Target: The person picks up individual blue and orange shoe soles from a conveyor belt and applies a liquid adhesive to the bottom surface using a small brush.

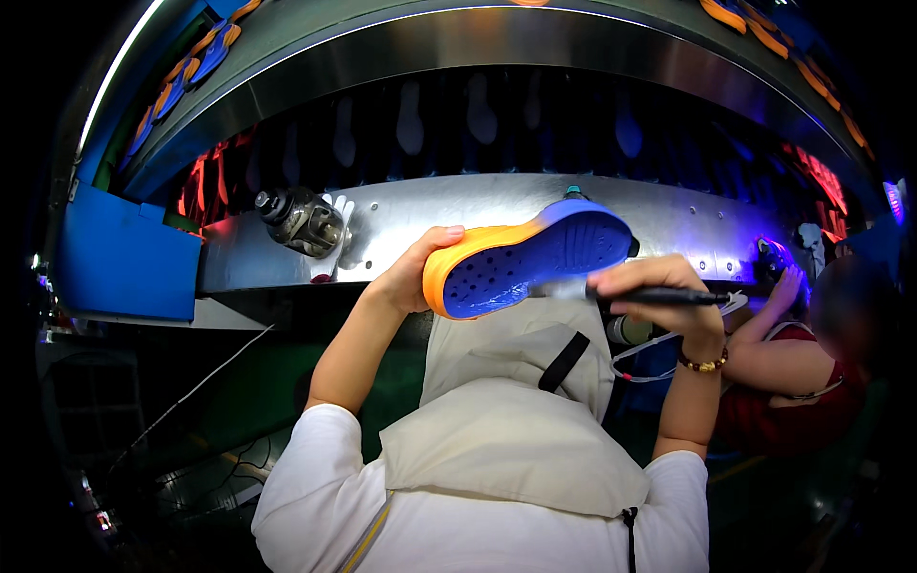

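Observation:
My left hand grips an orange and blue shoe sole by its orange end, at the edge of the metal ledge. Small holes dot the blue inner face of that end, and ridges line the other. A wet shine shows on its lower edge. In my right hand is a black-handled brush, its fingers closed round the handle. The brush's pale tip lies over the sole's lower edge; motion blurs it, so I cannot tell exactly how it touches.
A dark round metal device and a white glove rest on the metal ledge. Behind hang several dark sole shapes. Above runs a conveyor carrying blue and orange soles. Close on the right sits another person.

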{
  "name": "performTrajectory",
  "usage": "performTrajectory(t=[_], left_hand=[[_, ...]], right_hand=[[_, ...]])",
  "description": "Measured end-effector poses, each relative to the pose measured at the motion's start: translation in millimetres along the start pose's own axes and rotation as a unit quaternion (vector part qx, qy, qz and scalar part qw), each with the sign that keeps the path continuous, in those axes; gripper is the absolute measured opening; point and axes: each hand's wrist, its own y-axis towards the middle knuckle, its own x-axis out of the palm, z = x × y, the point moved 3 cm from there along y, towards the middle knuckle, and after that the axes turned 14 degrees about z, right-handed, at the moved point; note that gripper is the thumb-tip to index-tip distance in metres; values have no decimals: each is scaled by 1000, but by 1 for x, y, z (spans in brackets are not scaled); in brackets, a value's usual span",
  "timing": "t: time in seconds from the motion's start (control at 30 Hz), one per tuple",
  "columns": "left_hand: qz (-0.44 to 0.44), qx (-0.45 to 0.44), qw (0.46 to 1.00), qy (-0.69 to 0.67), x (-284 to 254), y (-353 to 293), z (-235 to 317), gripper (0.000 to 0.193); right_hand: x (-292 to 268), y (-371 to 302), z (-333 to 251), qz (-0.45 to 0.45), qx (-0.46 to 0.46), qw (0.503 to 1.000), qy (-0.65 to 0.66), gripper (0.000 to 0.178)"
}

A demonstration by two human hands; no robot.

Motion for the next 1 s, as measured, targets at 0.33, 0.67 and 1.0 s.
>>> performTrajectory(t=[0.33, 0.67, 1.0], left_hand=[[44, 54, 988, -141, 1, -6, 29, 63], [-48, 119, 948, -290, 13, 83, -33, 92], [44, 233, 928, -287, -1, 61, -9, 87]], right_hand=[[18, -3, -17, 43, -115, 992, -42, 27], [45, 30, 47, 236, 126, 963, 39, 18], [73, 5, -16, 5, -181, 963, -202, 17]])
